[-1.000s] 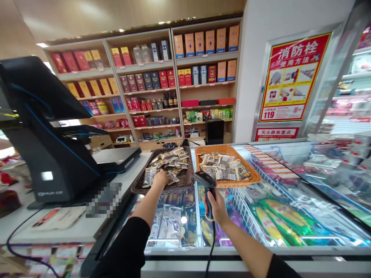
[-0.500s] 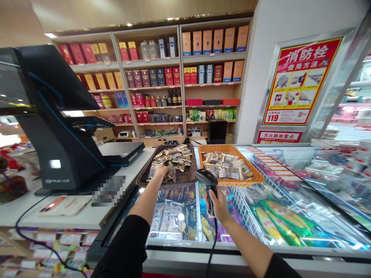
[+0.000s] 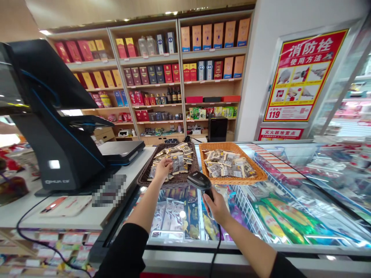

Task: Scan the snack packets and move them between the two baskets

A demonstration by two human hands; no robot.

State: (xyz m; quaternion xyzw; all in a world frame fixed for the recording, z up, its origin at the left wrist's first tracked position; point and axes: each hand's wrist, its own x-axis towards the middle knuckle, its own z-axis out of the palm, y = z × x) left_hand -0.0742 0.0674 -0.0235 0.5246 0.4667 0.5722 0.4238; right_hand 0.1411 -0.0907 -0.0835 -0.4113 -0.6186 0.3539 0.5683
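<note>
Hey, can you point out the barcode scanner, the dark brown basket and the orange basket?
Barcode scanner (image 3: 199,180): head view, on top of its black head.
Dark brown basket (image 3: 195,160): head view, on its right side wall.
Orange basket (image 3: 237,181): head view, on its front wall.

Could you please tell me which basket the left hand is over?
The dark brown basket: the left hand is over its packets, while the orange basket sits to the right.

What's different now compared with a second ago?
The left hand, earlier down among the packets in the dark basket, has risen and now holds a packet up. The scanner has swung leftward, toward the dark basket. The right hand still grips the scanner; the dark basket and orange basket stay put.
</note>
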